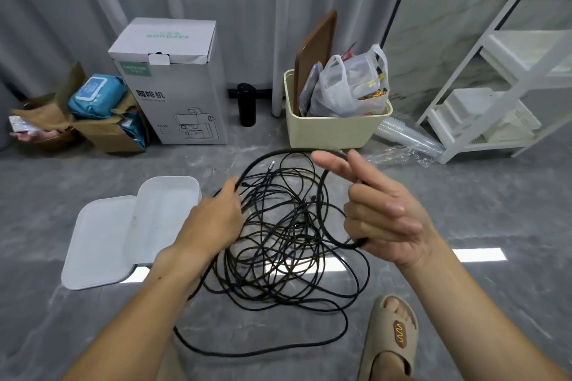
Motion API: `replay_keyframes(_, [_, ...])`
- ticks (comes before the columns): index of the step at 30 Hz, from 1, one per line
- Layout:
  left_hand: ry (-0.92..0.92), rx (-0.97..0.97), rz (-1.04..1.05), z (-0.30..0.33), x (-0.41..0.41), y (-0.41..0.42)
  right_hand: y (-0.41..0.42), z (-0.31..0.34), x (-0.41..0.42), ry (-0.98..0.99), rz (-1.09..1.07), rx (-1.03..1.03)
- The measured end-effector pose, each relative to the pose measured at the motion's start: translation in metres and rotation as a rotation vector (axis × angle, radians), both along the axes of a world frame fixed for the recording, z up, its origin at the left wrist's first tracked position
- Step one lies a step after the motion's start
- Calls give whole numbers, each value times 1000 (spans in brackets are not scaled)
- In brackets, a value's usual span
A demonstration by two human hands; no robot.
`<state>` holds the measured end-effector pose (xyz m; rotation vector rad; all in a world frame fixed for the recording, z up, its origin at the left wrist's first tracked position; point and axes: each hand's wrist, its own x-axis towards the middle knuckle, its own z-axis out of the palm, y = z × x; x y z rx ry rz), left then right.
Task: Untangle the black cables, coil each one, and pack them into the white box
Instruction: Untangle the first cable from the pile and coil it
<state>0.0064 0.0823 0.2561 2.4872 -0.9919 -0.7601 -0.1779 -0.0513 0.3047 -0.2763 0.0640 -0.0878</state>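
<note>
Cables point(278, 235): a loose black tangle on the grey floor at the centre of the frame, between the two hands; strands cross many times, and none is coiled yet.
Loop point(323, 195): one thicker strand arcs up out of the tangle, from the left hand over the top of the heap to the right hand, then curves down and back under the right palm.
Left hand point(216, 216): left of centre, at the left edge of the tangle, back of the hand up; the fingers curl round strands near the top left of the heap, gripping them.
Right hand point(383, 210): right of centre and raised off the floor, palm turned toward the camera; the thick loop passes between its fingers at the top and under the heel of the palm below, so it holds that loop, though the index finger points out straight.
Box point(167, 213): white, open and lying flat at centre left, just left of the left hand; its lid point(99, 241) spreads further to the lower left. No cable is in it.
Key relation: the held strand runs left to right across the top of the heap, so it probably frees by drawing it to the right; the left hand is the nearer one to the box.
Stage: judged early, still untangling.
Slipper point(391, 337): lower right, near a trailing strand but apart from it.
</note>
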Motion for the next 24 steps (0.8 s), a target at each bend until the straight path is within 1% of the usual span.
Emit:
replay_keyframes(2, [67,-46,-48,8,-6,-4,1,-1,0,24,37,29])
replay_keyframes(5, [250,-209,-82,15,-21,-12,4,-3,3,30,95,61])
replay_keyframes(10, [389,-481,-85,25,-28,-19,8,-7,10,7,174,159])
replay_keyframes(13, [465,-578,-126,28,-31,-19,11,-7,13,-15,182,181])
replay_keyframes(16, [488,-678,-175,28,-32,-18,12,-7,15,-67,201,177])
replay_keyframes(18, [502,-699,-150,28,-30,-19,13,-6,14,-76,202,106])
replay_keyframes(19, [512,-704,-132,28,-29,-19,13,-5,13,-63,195,39])
replay_keyframes(23, [507,-712,-35,26,-25,-21,18,-2,10,70,162,-371])
replay_keyframes(24, [514,-700,-18,27,-25,-22,19,-2,10,88,157,-431])
